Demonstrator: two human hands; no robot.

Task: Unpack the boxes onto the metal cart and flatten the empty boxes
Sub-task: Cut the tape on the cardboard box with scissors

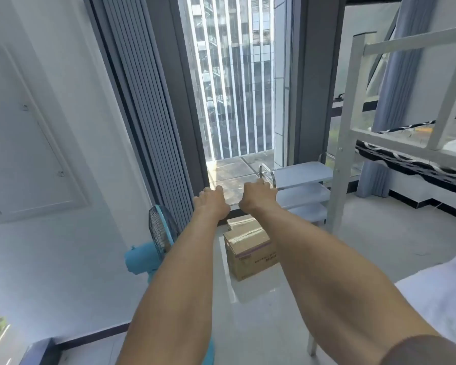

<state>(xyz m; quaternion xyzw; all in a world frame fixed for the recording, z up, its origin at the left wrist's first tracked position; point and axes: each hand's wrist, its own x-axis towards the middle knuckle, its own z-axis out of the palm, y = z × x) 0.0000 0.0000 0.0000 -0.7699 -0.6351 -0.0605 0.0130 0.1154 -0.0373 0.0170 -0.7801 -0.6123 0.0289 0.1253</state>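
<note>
Head view, both arms stretched forward toward 12 o'clock.

Left hand (213, 200): seen from the back, fingers point away and look loosely bent; holds nothing visible. It hangs in the air above the boxes, touching no object.

Right hand (256, 194): fingers curled, at the cart's handle (266, 172). Knuckles overlap the chrome loop; whether it truly grips the handle, cannot tell.

Cart (303, 172): one, metal, at 1 o'clock from the hands, beside the window. Three shelves counted, stacked top to bottom. All three show bare metal.

Boxes: two cardboard ones on the floor, below the hands. Near box (250, 252) is taped shut, with print on its side. Far box (241, 222) sits just behind it at 12 o'clock, mostly hidden; its tape shows.

Fan (153, 246): one, blue, at 9 o'clock from the near box, near the wall.

Bunk frame (353, 122): one, white, at 3 o'clock of the cart, its post just beside the shelves.
</note>
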